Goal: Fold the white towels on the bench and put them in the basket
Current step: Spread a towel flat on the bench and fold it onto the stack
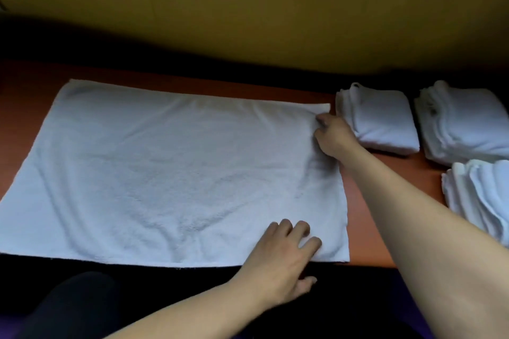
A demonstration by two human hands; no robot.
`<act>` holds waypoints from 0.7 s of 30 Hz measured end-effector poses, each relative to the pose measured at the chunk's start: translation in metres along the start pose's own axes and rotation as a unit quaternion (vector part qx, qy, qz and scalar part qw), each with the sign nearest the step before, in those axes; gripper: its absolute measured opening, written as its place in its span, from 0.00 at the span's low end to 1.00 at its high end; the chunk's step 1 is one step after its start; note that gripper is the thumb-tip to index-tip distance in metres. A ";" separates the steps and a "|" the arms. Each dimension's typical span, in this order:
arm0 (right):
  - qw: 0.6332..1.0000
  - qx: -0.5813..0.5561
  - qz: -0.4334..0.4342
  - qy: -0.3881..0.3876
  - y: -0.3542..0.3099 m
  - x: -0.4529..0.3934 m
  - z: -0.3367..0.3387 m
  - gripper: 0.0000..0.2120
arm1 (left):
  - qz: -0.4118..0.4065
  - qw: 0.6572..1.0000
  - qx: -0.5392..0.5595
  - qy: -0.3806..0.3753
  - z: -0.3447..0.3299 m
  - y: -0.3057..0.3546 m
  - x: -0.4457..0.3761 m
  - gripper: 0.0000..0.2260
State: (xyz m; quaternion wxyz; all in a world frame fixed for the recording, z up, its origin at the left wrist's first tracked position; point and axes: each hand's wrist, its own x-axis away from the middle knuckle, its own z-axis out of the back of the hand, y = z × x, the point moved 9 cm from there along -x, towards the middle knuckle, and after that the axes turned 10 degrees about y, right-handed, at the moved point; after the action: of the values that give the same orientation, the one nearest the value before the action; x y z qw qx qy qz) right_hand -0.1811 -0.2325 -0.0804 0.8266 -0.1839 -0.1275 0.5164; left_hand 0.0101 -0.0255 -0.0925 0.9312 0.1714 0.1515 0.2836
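Note:
A white towel (170, 173) lies spread flat on the reddish-brown bench (366, 228), covering most of its left and middle. My right hand (333, 136) pinches the towel's far right corner. My left hand (283, 259) grips the near right corner, fingers curled on top and thumb below the bench edge. Three folded white towels lie to the right: one folded towel (380, 118) beside my right hand, a second folded towel (465, 124) further right, and a third folded towel (482, 198) at the right edge. No basket is in view.
A yellow-olive wall (248, 8) runs behind the bench. The bench's front edge lies close to my body, with dark clothing (82, 303) below it. A narrow strip of bare bench separates the spread towel from the folded ones.

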 end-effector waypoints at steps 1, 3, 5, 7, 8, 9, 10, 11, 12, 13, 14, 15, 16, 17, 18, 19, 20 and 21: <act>1.000 0.014 0.014 0.000 0.000 0.002 0.000 0.22 | -0.004 0.999 -0.033 0.002 -0.004 0.004 -0.002 0.22; 0.998 0.045 0.044 0.021 -0.001 0.006 0.004 0.19 | -0.003 0.997 -0.068 0.023 -0.006 0.003 -0.005 0.18; 0.994 0.065 0.061 0.068 -0.003 0.006 0.015 0.15 | -0.011 0.996 -0.078 0.051 -0.003 0.004 -0.007 0.13; 0.989 0.059 0.066 0.118 -0.005 0.003 0.030 0.13 | -0.010 0.996 -0.069 0.058 0.000 0.002 -0.005 0.11; 0.985 0.050 0.070 0.148 -0.005 0.001 0.040 0.13 | 0.004 0.996 -0.061 0.059 0.003 -0.001 -0.005 0.11; 0.981 0.049 0.075 0.173 -0.007 -0.001 0.051 0.13 | 0.031 0.997 -0.040 0.063 0.006 -0.005 -0.005 0.11; 0.977 0.047 0.082 0.190 -0.008 -0.003 0.061 0.13 | 0.069 0.995 0.002 0.073 0.010 -0.008 -0.005 0.11; 0.977 0.031 0.081 0.195 -0.007 -0.004 0.070 0.13 | 0.109 0.989 0.051 0.084 0.015 -0.010 -0.005 0.11; 0.979 0.005 0.066 0.192 -0.004 -0.006 0.078 0.14 | 0.146 0.980 0.096 0.093 0.018 -0.010 -0.004 0.10; 0.981 -0.020 0.047 0.188 0.001 -0.006 0.085 0.14 | 0.175 0.970 0.138 0.092 0.022 -0.006 -0.003 0.08; 0.982 -0.039 0.029 0.185 0.008 -0.006 0.092 0.14 | 0.193 0.961 0.171 0.096 0.026 0.001 -0.003 0.06; 0.981 -0.053 0.013 0.184 0.015 -0.005 0.098 0.14 | 0.201 0.954 0.198 0.106 0.032 0.010 -0.003 0.03; 0.980 -0.071 -0.001 0.185 0.022 -0.003 0.104 0.15 | 0.210 0.946 0.222 0.109 0.036 0.017 -0.003 0.04; 0.978 -0.090 -0.016 0.187 0.029 0.000 0.110 0.15 | 0.221 0.938 0.243 0.107 0.039 0.024 -0.003 0.06; 0.975 -0.112 -0.035 0.191 0.035 0.004 0.115 0.15 | 0.234 0.930 0.261 0.107 0.041 0.028 -0.002 0.05; 0.970 -0.135 -0.054 0.197 0.040 0.007 0.120 0.15 | 0.250 0.920 0.280 0.110 0.043 0.030 -0.002 0.04; 0.963 -0.162 -0.075 0.200 0.044 0.010 0.125 0.15 | 0.264 0.908 0.302 0.117 0.047 0.033 -0.001 0.03; 0.956 -0.193 -0.095 0.201 0.044 0.015 0.129 0.14 | 0.278 0.894 0.327 0.129 0.053 0.035 0.001 0.05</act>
State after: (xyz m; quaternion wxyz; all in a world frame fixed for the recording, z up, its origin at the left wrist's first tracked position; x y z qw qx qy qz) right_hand -0.2619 -0.1795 0.0169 0.8295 -0.4267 -0.0724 0.3531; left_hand 0.0146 -0.0104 -0.0309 0.6785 0.4630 0.3004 0.4848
